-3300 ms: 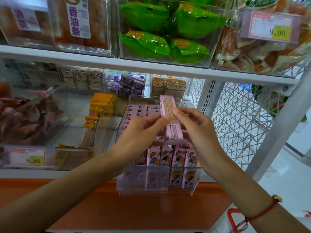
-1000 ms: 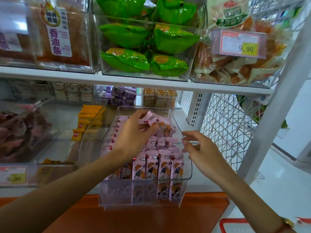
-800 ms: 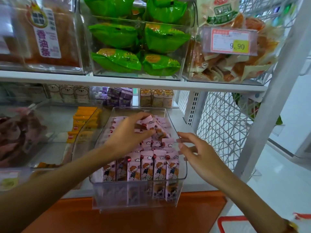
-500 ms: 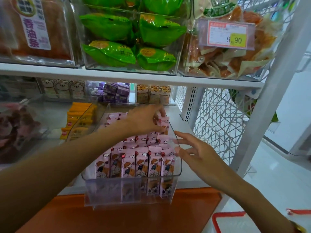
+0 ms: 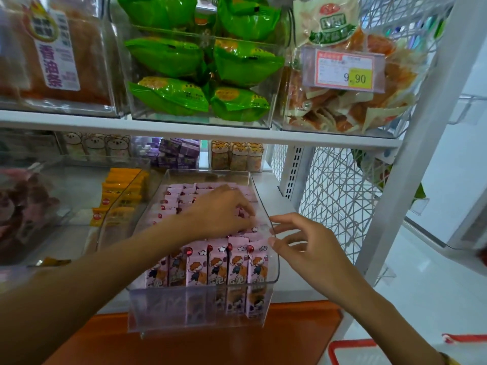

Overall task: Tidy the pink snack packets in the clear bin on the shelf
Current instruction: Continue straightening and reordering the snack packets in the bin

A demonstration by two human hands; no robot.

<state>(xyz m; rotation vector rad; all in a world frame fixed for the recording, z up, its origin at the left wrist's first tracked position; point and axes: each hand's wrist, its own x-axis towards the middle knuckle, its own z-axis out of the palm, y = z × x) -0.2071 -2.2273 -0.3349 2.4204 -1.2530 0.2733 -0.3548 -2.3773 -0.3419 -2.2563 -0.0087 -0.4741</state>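
The clear plastic bin (image 5: pixel 274 262) juts over the white shelf's (image 5: pixel 284 292) front edge, holding upright pink cartoon-printed snack packets (image 5: pixel 218 262). Inside it the left hand (image 5: pixel 218 214) rests on the packets – fingers curled down, grip unclear. The right hand (image 5: pixel 303 246) hovers at the bin's right wall – fingers spread, loose.

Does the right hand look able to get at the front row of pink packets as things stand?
Probably yes: the right hand hovers at the clear bin rim, beside the upright front row of pink packets, whose tops are uncovered.
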